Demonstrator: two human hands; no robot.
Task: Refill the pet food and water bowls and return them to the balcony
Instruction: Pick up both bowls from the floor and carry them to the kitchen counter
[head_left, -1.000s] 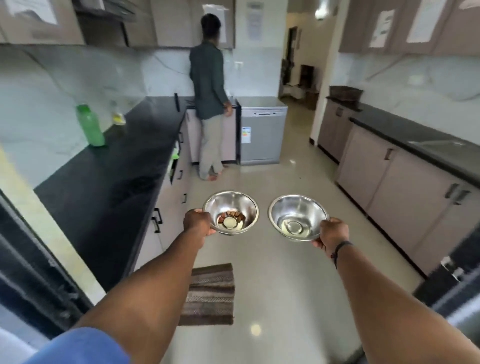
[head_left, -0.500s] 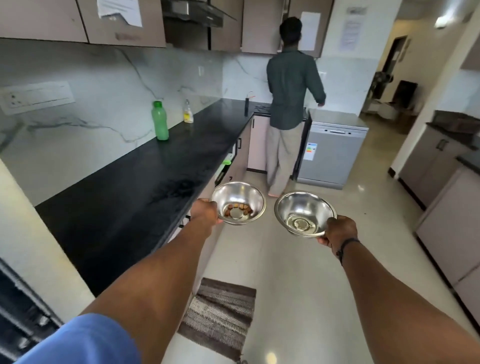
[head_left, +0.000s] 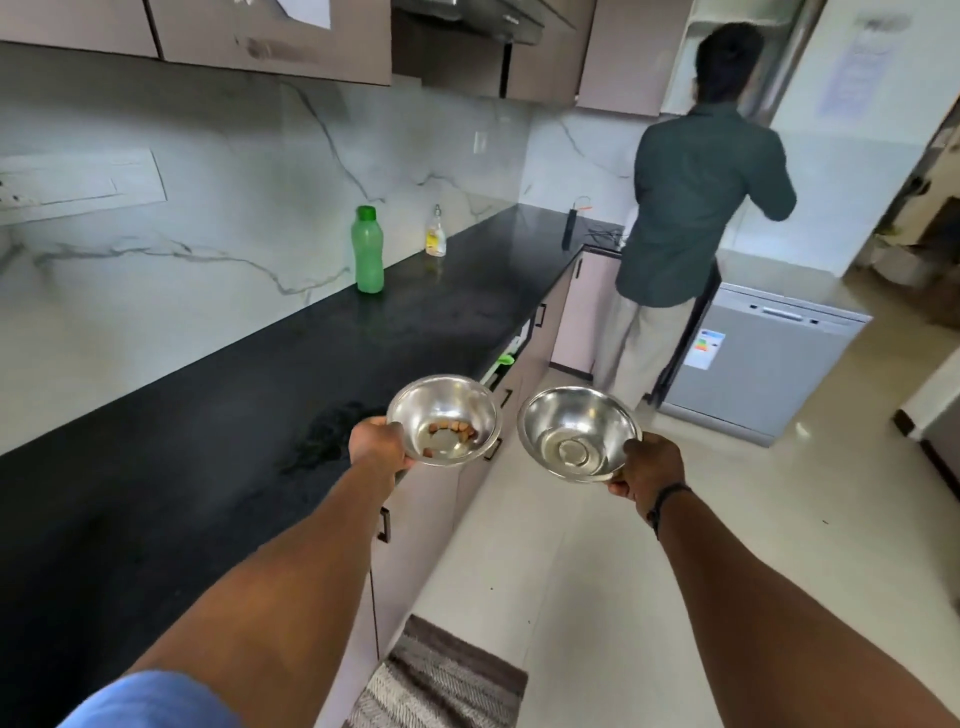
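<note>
My left hand grips the near rim of a steel food bowl that holds a few brown kibble pieces. My right hand grips the rim of a second steel bowl, the water bowl, with a little clear water at its bottom. Both bowls are held out level in front of me, side by side and apart, right at the edge of the black countertop on my left.
A green bottle and a small soap bottle stand by the marble wall. A person stands ahead at the counter's corner beside a grey dishwasher. A striped mat lies on the tiled floor.
My view has swung left and moved forward along the counter. Both bowls stay in my hands; the person and dishwasher now sit further right.
</note>
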